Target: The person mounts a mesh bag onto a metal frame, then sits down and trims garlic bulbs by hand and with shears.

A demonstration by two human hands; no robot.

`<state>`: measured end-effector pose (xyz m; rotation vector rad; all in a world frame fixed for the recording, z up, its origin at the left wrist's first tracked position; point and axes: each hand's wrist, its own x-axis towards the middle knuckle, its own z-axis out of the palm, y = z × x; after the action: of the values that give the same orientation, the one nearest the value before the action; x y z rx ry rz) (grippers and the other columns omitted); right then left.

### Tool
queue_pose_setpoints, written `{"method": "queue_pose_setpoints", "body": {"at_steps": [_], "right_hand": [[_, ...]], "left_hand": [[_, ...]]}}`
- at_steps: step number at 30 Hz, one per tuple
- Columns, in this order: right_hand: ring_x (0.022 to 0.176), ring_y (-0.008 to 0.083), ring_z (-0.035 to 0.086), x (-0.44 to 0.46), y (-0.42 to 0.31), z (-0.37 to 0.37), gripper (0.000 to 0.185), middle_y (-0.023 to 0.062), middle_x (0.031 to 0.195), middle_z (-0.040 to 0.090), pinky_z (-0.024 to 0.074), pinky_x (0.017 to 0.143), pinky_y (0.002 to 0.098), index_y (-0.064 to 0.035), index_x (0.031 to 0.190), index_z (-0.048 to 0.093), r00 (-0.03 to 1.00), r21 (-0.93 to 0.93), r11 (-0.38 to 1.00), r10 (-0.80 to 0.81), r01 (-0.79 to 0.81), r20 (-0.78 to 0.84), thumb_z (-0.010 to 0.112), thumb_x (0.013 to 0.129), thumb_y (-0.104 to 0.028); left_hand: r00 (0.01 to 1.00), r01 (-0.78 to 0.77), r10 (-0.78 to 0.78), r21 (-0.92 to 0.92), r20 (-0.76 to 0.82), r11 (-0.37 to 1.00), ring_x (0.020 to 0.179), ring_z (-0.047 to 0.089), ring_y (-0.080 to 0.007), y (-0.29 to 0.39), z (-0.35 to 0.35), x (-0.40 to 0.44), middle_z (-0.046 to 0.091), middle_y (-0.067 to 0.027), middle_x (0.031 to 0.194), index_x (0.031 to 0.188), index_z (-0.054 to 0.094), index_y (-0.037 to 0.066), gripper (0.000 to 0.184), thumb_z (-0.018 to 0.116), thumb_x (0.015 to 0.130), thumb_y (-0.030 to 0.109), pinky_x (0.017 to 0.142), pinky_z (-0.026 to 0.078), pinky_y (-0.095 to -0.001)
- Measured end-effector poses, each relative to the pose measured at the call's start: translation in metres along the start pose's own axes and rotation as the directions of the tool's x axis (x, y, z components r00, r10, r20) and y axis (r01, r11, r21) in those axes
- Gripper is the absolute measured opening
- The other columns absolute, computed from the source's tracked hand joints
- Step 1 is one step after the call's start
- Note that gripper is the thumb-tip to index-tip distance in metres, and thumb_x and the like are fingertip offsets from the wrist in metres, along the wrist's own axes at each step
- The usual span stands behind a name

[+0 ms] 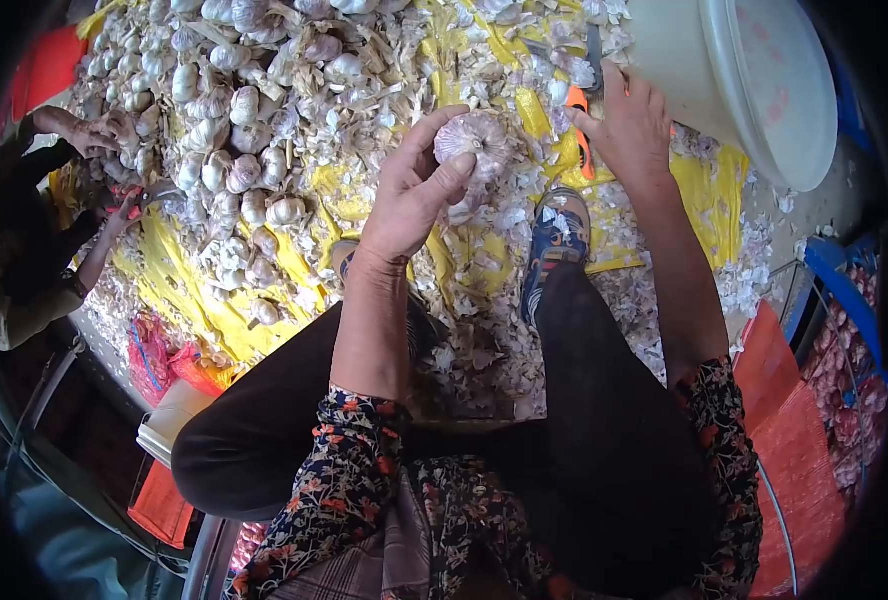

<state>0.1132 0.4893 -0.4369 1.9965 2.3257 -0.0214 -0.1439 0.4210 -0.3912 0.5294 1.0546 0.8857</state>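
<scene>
My left hand (409, 190) holds a large purple-white garlic bulb (479, 142) between thumb and fingers, its round side facing up. To the right, my right hand (634, 130) is beside a cutting tool with an orange and black handle (580, 135) and a metal blade. The thumb is apart from the other fingers and lies near the handle; no firm grip on it shows. Loose garlic skins (484, 340) cover the yellow sheet (704, 205) below both hands.
Many garlic bulbs (244, 140) are heaped at the upper left. Another person's hands (99, 135) work at the left, one with a red-handled tool (129, 203). A white bucket (669, 65) stands upper right, beside a blue crate (844, 300) and red sacks (789, 440).
</scene>
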Motion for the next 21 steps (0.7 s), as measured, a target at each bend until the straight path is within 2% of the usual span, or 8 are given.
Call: {"method": "queue_pose_setpoints", "body": {"at_steps": [2, 4, 8, 11, 13, 16, 20, 21], "right_hand": [[0.098, 0.0348, 0.056, -0.006, -0.024, -0.032, 0.069, 0.0193, 0.108, 0.054, 0.0463, 0.084, 0.0433, -0.0041, 0.129, 0.043, 0.970, 0.421, 0.876, -0.180, 0.234, -0.164, 0.068, 0.078, -0.043], [0.097, 0.0343, 0.056, -0.026, -0.054, -0.060, 0.065, 0.0173, 0.107, 0.054, 0.0469, 0.085, 0.0408, -0.0040, 0.128, 0.045, 0.941, 0.934, 0.353, -0.292, -0.062, 0.173, 0.068, 0.080, -0.041], [0.096, 0.0313, 0.057, -0.047, -0.069, -0.057, 0.065, 0.0158, 0.106, 0.055, 0.0477, 0.085, 0.0380, -0.0037, 0.128, 0.046, 0.967, 0.864, 0.477, -0.250, 0.159, -0.040, 0.069, 0.080, -0.040], [0.096, 0.0278, 0.059, -0.053, -0.065, -0.056, 0.065, 0.0159, 0.107, 0.056, 0.0482, 0.084, 0.0359, -0.0021, 0.127, 0.048, 0.955, 0.913, 0.361, -0.286, 0.188, -0.084, 0.072, 0.079, -0.038], [0.100, 0.0251, 0.058, -0.056, -0.062, -0.049, 0.064, 0.0158, 0.110, 0.057, 0.0463, 0.088, 0.0343, 0.0000, 0.126, 0.049, 0.958, 0.993, -0.037, -0.269, -0.113, 0.099, 0.072, 0.079, -0.036], [0.102, 0.0244, 0.058, -0.057, -0.060, -0.056, 0.065, 0.0158, 0.110, 0.058, 0.0449, 0.090, 0.0336, 0.0014, 0.125, 0.049, 0.954, 0.994, 0.107, -0.294, -0.025, 0.056, 0.073, 0.078, -0.036], [0.097, 0.0246, 0.059, -0.059, -0.068, -0.050, 0.046, 0.0161, 0.104, 0.059, 0.0469, 0.085, 0.0339, 0.0012, 0.117, 0.054, 0.987, 0.993, 0.079, -0.125, -0.089, 0.099, 0.061, 0.083, -0.030], [0.094, 0.0256, 0.060, -0.058, -0.072, -0.056, 0.036, 0.0168, 0.102, 0.060, 0.0475, 0.082, 0.0340, 0.0018, 0.109, 0.057, 0.994, 0.994, 0.063, -0.056, -0.085, 0.089, 0.054, 0.085, -0.025]], "left_hand": [[0.999, -0.010, 0.012, 0.046, -0.048, 0.999, 0.078, 0.054, -0.0085, -0.001, 0.012, -0.001, 0.059, -0.0032, 0.098, 0.128, 0.047, 0.003, 0.043, 0.062, 0.090, 0.016, 0.064, 0.046, -0.0222], [0.980, -0.077, 0.076, 0.002, -0.183, 0.997, 0.071, 0.052, -0.0070, -0.003, 0.026, 0.001, 0.059, -0.0029, 0.091, 0.126, 0.050, 0.001, 0.039, 0.059, 0.092, 0.018, 0.059, 0.044, -0.0214], [0.924, -0.192, 0.254, 0.225, -0.288, 0.955, 0.068, 0.052, -0.0051, -0.019, 0.038, 0.003, 0.060, -0.0017, 0.079, 0.103, 0.060, -0.003, 0.027, 0.053, 0.096, 0.023, 0.057, 0.044, -0.0224], [0.937, -0.097, 0.134, 0.128, -0.324, 0.987, 0.064, 0.050, -0.0049, -0.012, 0.038, 0.008, 0.059, -0.0007, 0.075, 0.094, 0.060, -0.001, 0.028, 0.053, 0.096, 0.025, 0.055, 0.043, -0.0214], [0.950, 0.115, -0.079, 0.102, -0.302, 0.988, 0.065, 0.049, -0.0075, 0.004, 0.038, 0.008, 0.058, -0.0030, 0.076, 0.088, 0.060, 0.000, 0.038, 0.048, 0.098, 0.034, 0.058, 0.043, -0.0231], [0.955, 0.117, -0.144, -0.114, -0.260, 0.986, 0.070, 0.049, -0.0123, -0.001, 0.047, 0.013, 0.058, -0.0059, 0.080, 0.087, 0.060, 0.000, 0.051, 0.039, 0.099, 0.045, 0.064, 0.043, -0.0279], [0.917, 0.031, -0.026, 0.005, -0.397, 1.000, 0.071, 0.046, -0.0173, -0.018, 0.070, 0.012, 0.054, -0.0077, 0.076, 0.082, 0.057, -0.002, 0.061, 0.028, 0.099, 0.049, 0.067, 0.040, -0.0326], [0.909, -0.043, 0.117, 0.190, -0.399, 0.981, 0.069, 0.046, -0.0177, -0.019, 0.074, 0.008, 0.053, -0.0085, 0.072, 0.081, 0.057, -0.003, 0.061, 0.027, 0.100, 0.047, 0.065, 0.040, -0.0334]]}}
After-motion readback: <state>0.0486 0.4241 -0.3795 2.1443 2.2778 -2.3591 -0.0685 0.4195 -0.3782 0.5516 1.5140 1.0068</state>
